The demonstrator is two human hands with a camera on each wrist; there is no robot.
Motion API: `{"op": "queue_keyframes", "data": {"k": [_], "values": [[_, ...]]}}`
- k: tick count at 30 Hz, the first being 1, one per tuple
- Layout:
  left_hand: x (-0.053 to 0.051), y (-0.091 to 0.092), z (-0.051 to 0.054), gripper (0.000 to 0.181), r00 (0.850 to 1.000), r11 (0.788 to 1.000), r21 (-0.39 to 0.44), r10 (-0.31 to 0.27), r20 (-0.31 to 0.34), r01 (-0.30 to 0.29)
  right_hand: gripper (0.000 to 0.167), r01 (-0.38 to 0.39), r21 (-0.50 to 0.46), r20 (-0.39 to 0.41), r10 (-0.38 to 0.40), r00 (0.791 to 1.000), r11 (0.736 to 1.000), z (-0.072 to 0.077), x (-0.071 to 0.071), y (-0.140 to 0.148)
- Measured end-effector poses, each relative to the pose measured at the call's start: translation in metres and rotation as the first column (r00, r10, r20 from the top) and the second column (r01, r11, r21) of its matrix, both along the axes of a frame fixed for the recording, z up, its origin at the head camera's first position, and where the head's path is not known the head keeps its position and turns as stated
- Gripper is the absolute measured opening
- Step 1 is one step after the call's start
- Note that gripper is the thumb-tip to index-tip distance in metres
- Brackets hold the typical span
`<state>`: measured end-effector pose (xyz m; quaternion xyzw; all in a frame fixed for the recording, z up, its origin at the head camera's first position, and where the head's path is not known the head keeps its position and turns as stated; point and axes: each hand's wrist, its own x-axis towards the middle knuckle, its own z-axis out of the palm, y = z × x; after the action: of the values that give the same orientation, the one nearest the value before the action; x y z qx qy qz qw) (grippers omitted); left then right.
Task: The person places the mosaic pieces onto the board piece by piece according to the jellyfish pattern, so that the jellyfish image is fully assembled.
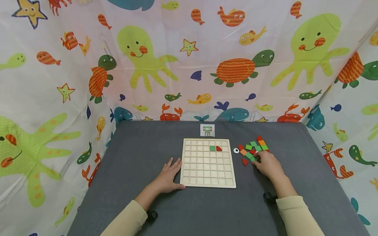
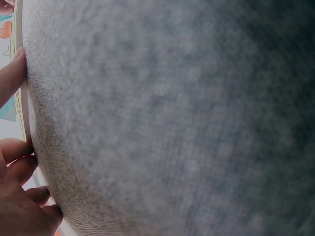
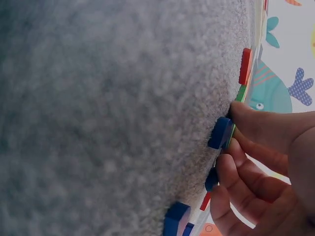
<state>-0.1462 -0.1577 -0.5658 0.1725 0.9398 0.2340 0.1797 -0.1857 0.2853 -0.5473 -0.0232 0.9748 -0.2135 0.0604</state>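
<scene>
A light wooden grid board (image 1: 206, 164) lies on the grey table. One green square (image 1: 212, 148) and one red quarter-round piece (image 1: 219, 148) sit in its second row. My left hand (image 1: 168, 178) rests at the board's lower left corner, fingers spread along the left edge and thumb at the bottom edge. On the right, my right hand (image 1: 268, 165) reaches into loose coloured pieces (image 1: 253, 147). In the right wrist view its thumb and fingers bend around a green piece (image 3: 240, 93) and a blue piece (image 3: 221, 132); whether they pinch one is unclear.
Above the board lies a small picture card (image 1: 207, 130) with a green and red figure on a grid. A white ring-like eye piece (image 1: 236, 150) sits between board and pile. A patterned cloth (image 1: 183, 65) hangs behind the table.
</scene>
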Motion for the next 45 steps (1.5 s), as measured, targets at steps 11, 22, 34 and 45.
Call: {"op": "queue_keyframes", "data": {"k": [11,22,34,45], "values": [[0.001,-0.001,0.002,0.109,1.000,1.000,0.000,-0.013,0.003,0.013,0.028,-0.064,-0.036,-0.108,0.060,0.992,0.997,0.008,0.002,0.002],[0.000,-0.002,-0.001,0.110,1.000,1.000,-0.006,-0.018,0.001,0.018,0.033,-0.140,-0.054,-0.152,0.130,0.980,0.989,0.027,-0.004,-0.012],[-0.001,-0.001,0.001,0.110,1.000,1.000,-0.013,-0.016,0.000,0.016,0.026,-0.267,-0.078,-0.246,0.241,0.939,0.961,0.039,-0.021,-0.038],[0.001,0.000,0.004,0.109,1.000,1.000,0.001,-0.013,0.003,0.013,0.030,-0.264,-0.067,-0.193,0.247,0.950,0.962,0.038,-0.033,-0.060]]}}
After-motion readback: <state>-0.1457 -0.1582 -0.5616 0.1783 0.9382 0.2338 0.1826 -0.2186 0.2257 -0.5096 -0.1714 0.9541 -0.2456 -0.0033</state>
